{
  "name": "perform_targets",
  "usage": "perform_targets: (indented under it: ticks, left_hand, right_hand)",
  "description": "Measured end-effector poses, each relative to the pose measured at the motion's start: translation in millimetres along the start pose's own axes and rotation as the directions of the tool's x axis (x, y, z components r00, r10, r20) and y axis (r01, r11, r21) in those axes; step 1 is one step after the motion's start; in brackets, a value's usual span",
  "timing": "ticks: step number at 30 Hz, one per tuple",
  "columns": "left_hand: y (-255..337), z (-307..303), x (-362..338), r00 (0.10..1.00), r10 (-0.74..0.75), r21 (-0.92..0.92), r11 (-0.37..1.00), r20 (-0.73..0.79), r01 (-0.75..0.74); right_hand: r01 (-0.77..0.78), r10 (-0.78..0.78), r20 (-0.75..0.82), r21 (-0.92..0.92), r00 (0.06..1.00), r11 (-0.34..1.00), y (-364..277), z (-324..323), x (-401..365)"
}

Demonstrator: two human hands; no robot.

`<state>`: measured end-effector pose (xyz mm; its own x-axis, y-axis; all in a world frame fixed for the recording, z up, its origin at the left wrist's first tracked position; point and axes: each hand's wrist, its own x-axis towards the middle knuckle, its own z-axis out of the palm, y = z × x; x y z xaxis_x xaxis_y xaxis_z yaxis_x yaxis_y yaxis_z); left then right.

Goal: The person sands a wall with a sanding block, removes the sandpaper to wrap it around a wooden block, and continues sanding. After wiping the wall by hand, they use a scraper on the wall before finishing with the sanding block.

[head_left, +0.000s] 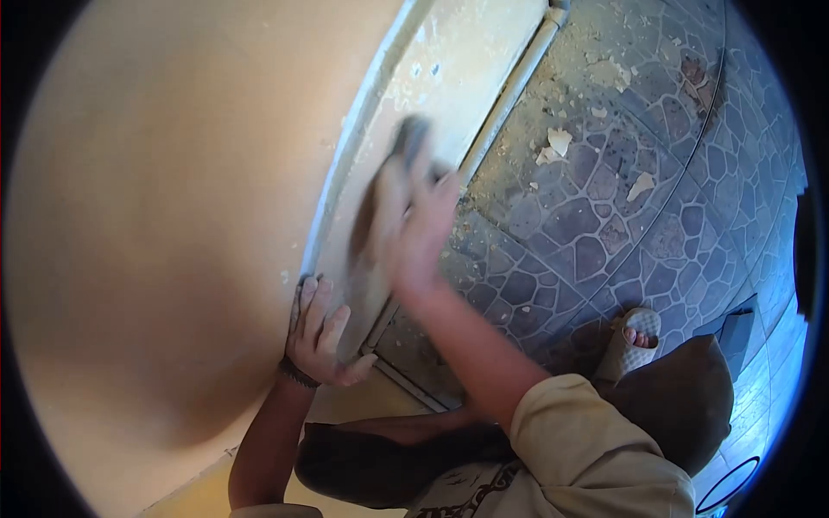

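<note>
My left hand (318, 341) lies on the lower wall by the ledge, fingers stretched out and thumb apart, with a dark bracelet at the wrist. It holds nothing that I can see. Farther up, my right hand (421, 229) is smeared by motion against the pale lower wall panel (462, 65). Its fingers are around a dark grey, blurred piece (413, 134) whose kind I cannot make out. Patches of flaked paint mark the panel. A light ledge edge (341, 160) runs along the panel's top, below the smooth beige wall (173, 155).
A pipe (509, 91) runs along the panel's foot. Paint flakes (559, 141) lie on the stone-patterned floor (587, 242), crossed by a thin dark cable (665, 203). My sandalled foot (639, 335) stands at the lower right, near a dark grey flat object (734, 332).
</note>
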<state>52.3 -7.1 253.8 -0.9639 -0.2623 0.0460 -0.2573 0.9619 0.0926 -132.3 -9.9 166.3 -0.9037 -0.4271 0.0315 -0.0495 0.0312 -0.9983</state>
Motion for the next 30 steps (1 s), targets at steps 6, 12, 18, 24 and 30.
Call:
perform_targets:
  ticks: [6, 12, 18, 24, 30]
  left_hand:
    - [-4.1, 4.1, 0.7, 0.999, 0.017, 0.002, 1.0, -0.028, -0.017]
    - [-1.3, 3.5, -2.9, 1.0, 0.002, 0.014, 1.0, -0.003, -0.002]
    - [-2.7, 3.7, 3.9, 1.0, 0.0, 0.047, 0.999, 0.0, 0.0]
    - [-1.4, 2.1, 4.3, 1.0, 0.001, 0.052, 0.999, -0.012, 0.0]
    - [0.6, 4.3, -2.1, 1.0, 0.008, 0.037, 0.999, -0.015, -0.007]
  right_hand:
    - [0.158, -0.153, -0.053, 0.125, 0.987, 0.979, -7.5, 0.8, 0.2]
    - [-0.103, 0.088, 0.11, 0.134, 0.99, 0.986, -19.8, -16.4, 12.2]
    - [0.011, -0.011, -0.005, 0.092, 1.0, 0.996, 0.3, -6.7, 20.4]
    - [0.167, -0.181, 0.052, 0.204, 0.982, 0.965, 5.8, -8.6, -35.5]
    - [0.157, -0.159, 0.026, 0.058, 0.987, 0.986, -8.2, -18.4, 24.1]
